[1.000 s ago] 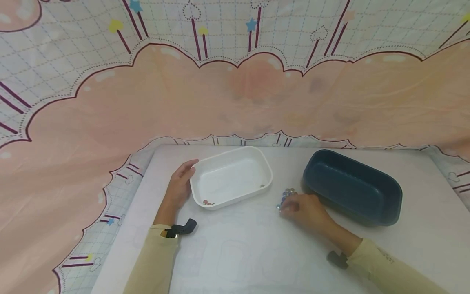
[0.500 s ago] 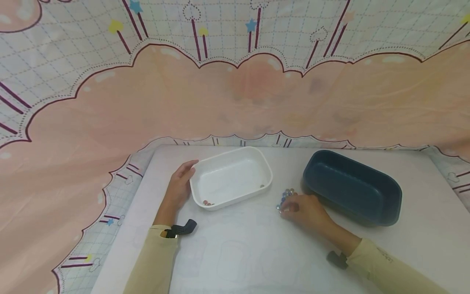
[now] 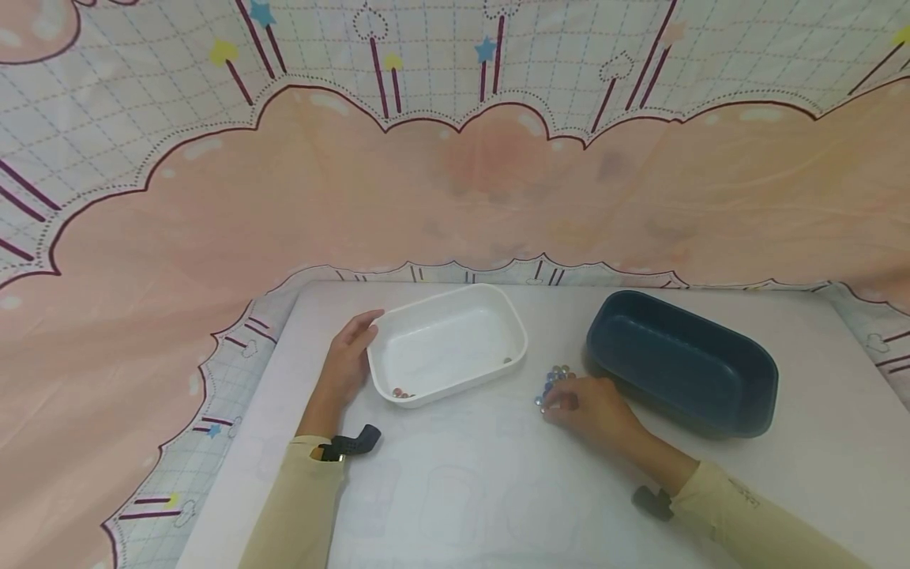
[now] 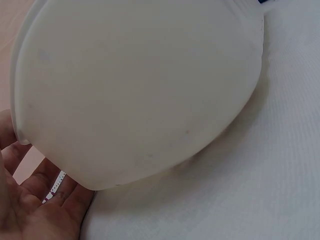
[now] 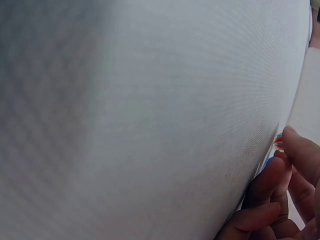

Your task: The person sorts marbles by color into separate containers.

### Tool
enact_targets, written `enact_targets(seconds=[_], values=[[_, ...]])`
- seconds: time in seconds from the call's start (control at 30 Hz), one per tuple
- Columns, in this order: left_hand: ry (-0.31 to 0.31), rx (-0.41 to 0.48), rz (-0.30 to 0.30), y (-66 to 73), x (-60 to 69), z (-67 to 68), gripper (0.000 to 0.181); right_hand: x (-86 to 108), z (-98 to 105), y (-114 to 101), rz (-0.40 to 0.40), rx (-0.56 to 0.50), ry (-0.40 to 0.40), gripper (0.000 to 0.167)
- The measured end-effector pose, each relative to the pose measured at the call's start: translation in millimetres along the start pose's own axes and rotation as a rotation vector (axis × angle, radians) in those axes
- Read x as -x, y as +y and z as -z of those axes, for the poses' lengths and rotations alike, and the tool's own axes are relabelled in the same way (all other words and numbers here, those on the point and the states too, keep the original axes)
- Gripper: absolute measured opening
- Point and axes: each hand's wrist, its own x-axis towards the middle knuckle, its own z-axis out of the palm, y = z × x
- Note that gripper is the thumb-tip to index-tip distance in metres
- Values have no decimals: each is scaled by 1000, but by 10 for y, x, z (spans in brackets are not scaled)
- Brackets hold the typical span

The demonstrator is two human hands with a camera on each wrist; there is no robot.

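Note:
My left hand [image 3: 347, 359] grips the left end of a white rectangular tray [image 3: 448, 385], thumb at the rim; the left wrist view shows fingers [image 4: 45, 180] against the tray's outside wall [image 4: 140, 90]. Inside, a few orange-brown marbles [image 3: 401, 393] lie in the near left corner, and one small marble [image 3: 508, 360] sits near the right end. To the right, a loose cluster of glass marbles [image 3: 554, 374] lies on the table, partly hidden by my right hand [image 3: 593, 407]. In the right wrist view its thumb and forefinger pinch a marble with coloured streaks [image 5: 278, 142].
A dark blue rectangular tub [image 3: 682, 367] stands right of the marbles, close behind my right hand, with nothing visible in it. A white cloth covers the table [image 3: 462, 490]. At the table's far edge hangs a patterned curtain [image 3: 426, 190].

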Motion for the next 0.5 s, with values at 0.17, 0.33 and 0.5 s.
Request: enact_targets(seconds=[0.17, 0.33, 0.5], values=[[-5, 24, -1, -3, -3, 2, 41, -1, -3, 8, 11, -1, 4, 9], [-4, 25, -2, -4, -3, -4, 41, -3, 7, 13, 12, -15, -2, 8], [1, 31, -6, -10, -6, -9, 40, -10, 24, 13, -17, -33, 6, 6]])
